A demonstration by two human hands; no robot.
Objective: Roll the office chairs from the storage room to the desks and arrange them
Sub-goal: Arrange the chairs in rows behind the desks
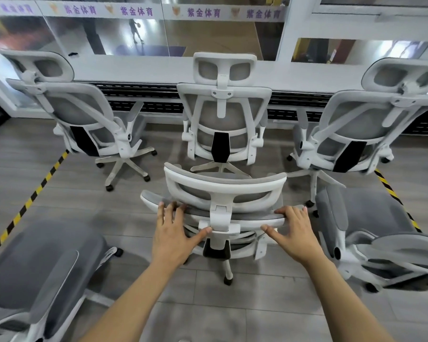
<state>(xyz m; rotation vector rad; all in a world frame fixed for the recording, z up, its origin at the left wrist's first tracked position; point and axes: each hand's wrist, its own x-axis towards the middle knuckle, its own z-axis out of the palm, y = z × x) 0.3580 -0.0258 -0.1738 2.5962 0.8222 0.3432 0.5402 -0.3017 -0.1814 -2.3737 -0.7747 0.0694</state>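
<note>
A white-framed, grey-mesh office chair (224, 191) stands right in front of me, its back toward me. My left hand (174, 233) lies on the left part of its backrest's top edge with straight fingers and the thumb spread toward the headrest bracket. On the right part of that edge rests my right hand (293, 232), fingers flat and thumb out. Three matching chairs stand in a row against the long white desk (158, 72): a left chair (84, 114), a middle chair (224, 114) directly ahead, and a right chair (351, 124).
Two more grey chairs flank me, one at lower left (42, 272) and one at right (376, 233). Yellow-black floor tape (27, 206) runs diagonally on the left, and again on the right. A glass partition (134, 33) rises behind the desk.
</note>
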